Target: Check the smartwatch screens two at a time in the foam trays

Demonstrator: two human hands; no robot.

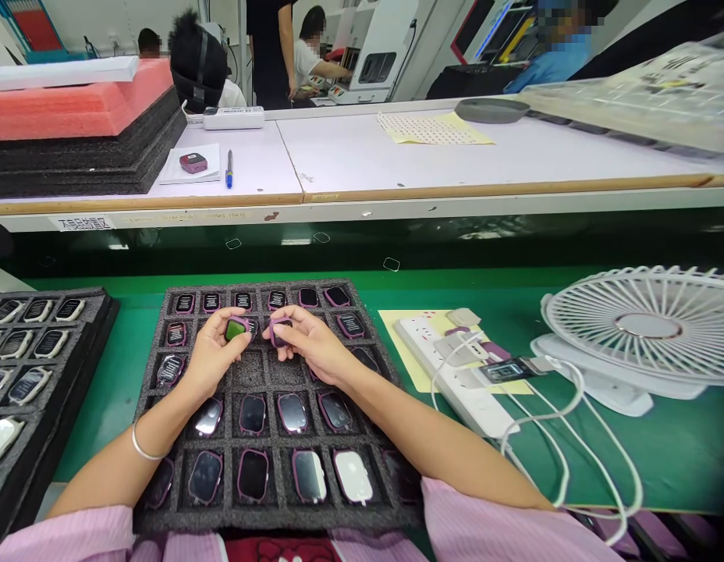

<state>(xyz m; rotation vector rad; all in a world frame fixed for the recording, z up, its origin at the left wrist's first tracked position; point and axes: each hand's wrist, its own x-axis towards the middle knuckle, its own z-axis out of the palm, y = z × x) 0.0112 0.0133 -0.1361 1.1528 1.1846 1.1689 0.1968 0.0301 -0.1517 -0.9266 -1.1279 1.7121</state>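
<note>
My left hand (222, 343) pinches a purple-framed smartwatch body (237, 329) whose screen glows green. Between the thumb and fingers of my right hand (306, 339) is a second purple watch body (281, 333) with a dark face. Both are held above a dark grey foam tray (268, 511), whose square pockets hold several more purple watch bodies. Some in the back rows show white text on their screens; those nearer me, such as one dark watch (253, 474), have blank or reflecting faces. Two pockets just below my hands show bare foam.
Another foam tray (98, 328) with pale-framed watches lies at the left. On the right are a white power strip (456, 375) with cables and a white fan (648, 324). A shelf (350, 168) behind carries foam sheets (81, 109), a pen (229, 168) and a watch body (193, 162). People work beyond.
</note>
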